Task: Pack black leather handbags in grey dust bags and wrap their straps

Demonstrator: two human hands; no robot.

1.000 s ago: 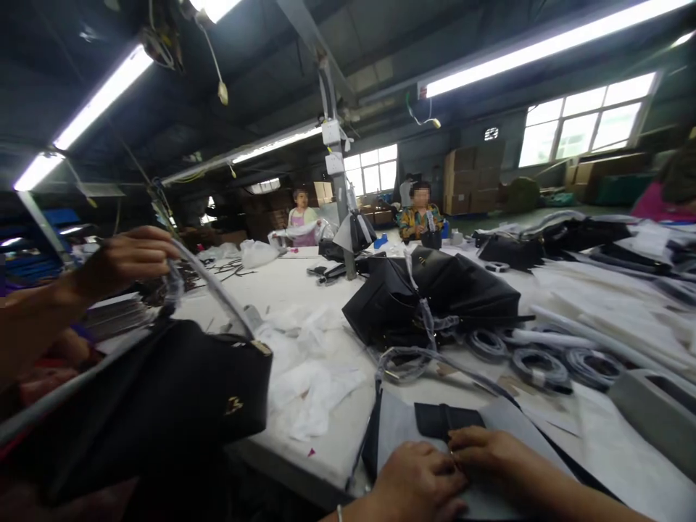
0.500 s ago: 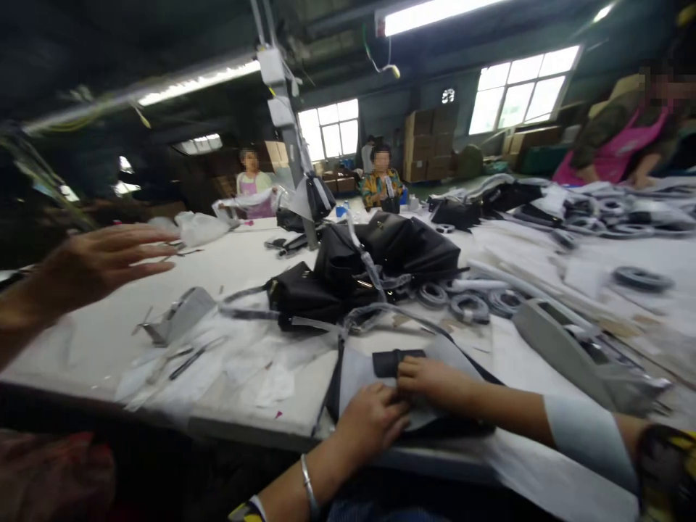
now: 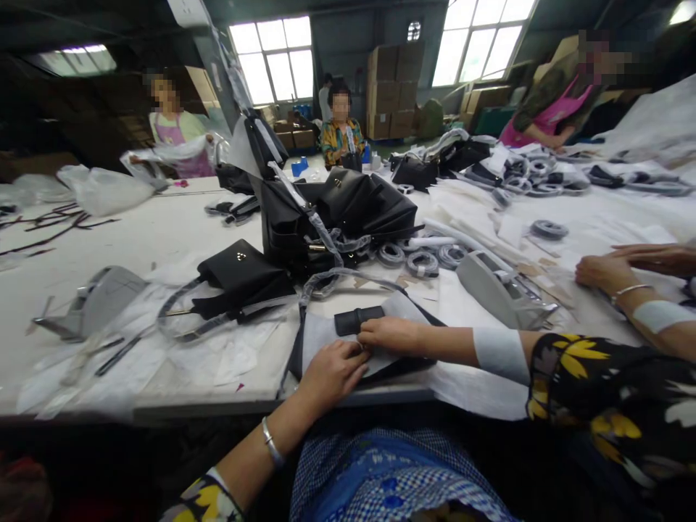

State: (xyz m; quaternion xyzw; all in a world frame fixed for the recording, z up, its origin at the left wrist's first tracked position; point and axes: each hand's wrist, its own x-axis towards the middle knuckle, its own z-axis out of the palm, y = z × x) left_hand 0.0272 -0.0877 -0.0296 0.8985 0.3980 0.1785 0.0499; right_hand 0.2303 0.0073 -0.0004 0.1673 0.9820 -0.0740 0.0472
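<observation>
My left hand (image 3: 331,373), a bracelet on its wrist, lies flat with fingers stretched on a grey sheet (image 3: 320,337) that covers a flat black piece at the table's near edge. My right hand (image 3: 388,335) rests just beyond it. Its fingers are bent together against a small black roll (image 3: 359,320) lying on that sheet. A wrapped grey strap (image 3: 348,277) loops from the sheet toward a pile of black handbags (image 3: 337,214). To the left, a small black handbag (image 3: 239,279) with a wrapped strap lies on white paper.
A grey tape dispenser (image 3: 497,290) sits right of the sheet, another (image 3: 95,301) at the left. Rolled straps (image 3: 421,262) lie behind. Another person's hands (image 3: 603,272) rest on the table at the right. Other people work at the far end. The table edge (image 3: 217,409) runs before me.
The view has swung right and down. A hand at the left that held the small black handbag has left the view, and that bag now lies on the table. My hands stay on the sheet.
</observation>
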